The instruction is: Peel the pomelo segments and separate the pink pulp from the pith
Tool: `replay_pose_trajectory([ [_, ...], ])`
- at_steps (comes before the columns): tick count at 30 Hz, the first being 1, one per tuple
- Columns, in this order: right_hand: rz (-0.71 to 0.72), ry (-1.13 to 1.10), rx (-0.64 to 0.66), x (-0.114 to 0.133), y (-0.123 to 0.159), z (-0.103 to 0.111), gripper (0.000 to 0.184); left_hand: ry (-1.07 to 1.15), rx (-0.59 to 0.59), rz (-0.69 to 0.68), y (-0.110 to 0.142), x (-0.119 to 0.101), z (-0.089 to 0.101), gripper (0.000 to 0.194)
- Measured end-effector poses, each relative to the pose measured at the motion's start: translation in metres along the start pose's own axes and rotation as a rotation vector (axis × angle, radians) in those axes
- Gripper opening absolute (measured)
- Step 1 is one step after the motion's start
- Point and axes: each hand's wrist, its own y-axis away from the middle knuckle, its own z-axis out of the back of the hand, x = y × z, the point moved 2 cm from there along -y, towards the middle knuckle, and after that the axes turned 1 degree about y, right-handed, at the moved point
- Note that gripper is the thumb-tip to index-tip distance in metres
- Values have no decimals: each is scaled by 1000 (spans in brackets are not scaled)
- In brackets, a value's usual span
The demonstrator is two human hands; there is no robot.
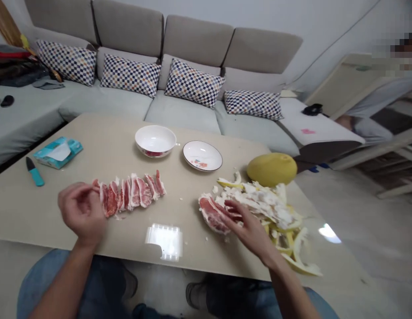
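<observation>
My left hand (81, 210) is curled at the left end of a row of peeled pomelo segments (134, 192), its fingertips closed on the end segment (96, 183), which is mostly hidden behind them. The red-fleshed segments stand side by side with white membrane on them. Over on the right, a larger chunk of peeled pomelo (214, 217) lies on the table. My right hand (247, 228) reaches over its right side, fingers apart and fingertips at the flesh, not wrapped around it. Beside this hand is a heap of white pith and yellow peel (265, 204).
A whole yellow pomelo (272, 169) sits behind the peel heap. Toward the back of the table (102, 128) are a white bowl (155, 139) and a plate (202, 155). A tissue pack (59, 152) and teal-handled knife (35, 173) lie left. A person (371, 115) is far right.
</observation>
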Motion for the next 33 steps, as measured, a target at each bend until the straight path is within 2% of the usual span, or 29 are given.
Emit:
replay_pose_trajectory([
  [2,30,21,-21,-8,21,-8,54,11,154,-358,31,-18,-12,20],
  [3,49,57,-43,-10,26,-13,58,47,298,-454,47,-25,-18,25],
  [5,73,137,-81,-11,28,-23,66,95,481,-510,75,-35,-30,29],
  [6,77,172,-91,-11,26,-27,69,153,639,-489,87,-39,-36,33],
  [8,76,221,-103,-10,22,-34,71,246,868,-368,106,-44,-45,35],
  [10,76,242,-132,-9,19,-38,69,320,1017,-202,119,-44,-52,33],
  [14,115,196,-215,-6,19,-41,64,367,1111,193,128,-36,-60,24],
  [16,141,126,-203,-1,22,-40,63,400,1142,423,127,-34,-62,28],
  [19,185,-43,-38,14,27,-38,61,508,1241,845,122,-35,-62,43],
  [21,237,-157,105,32,32,-37,64,585,1353,1112,119,-39,-60,51],
  [23,350,-236,242,53,34,-35,74,658,1474,1302,116,-43,-58,60],
  [25,493,-274,362,73,34,-33,83,714,1550,1426,116,-45,-55,65],
  [27,604,-261,467,87,30,-29,87,741,1556,1516,117,-43,-54,66],
  [29,632,-213,508,95,26,-26,85,772,1466,1570,119,-40,-54,58],
  [31,610,-182,494,99,23,-24,87,809,1316,1572,119,-35,-55,44],
  [33,566,-198,392,101,25,-24,82,856,1181,1540,118,-33,-57,36],
])
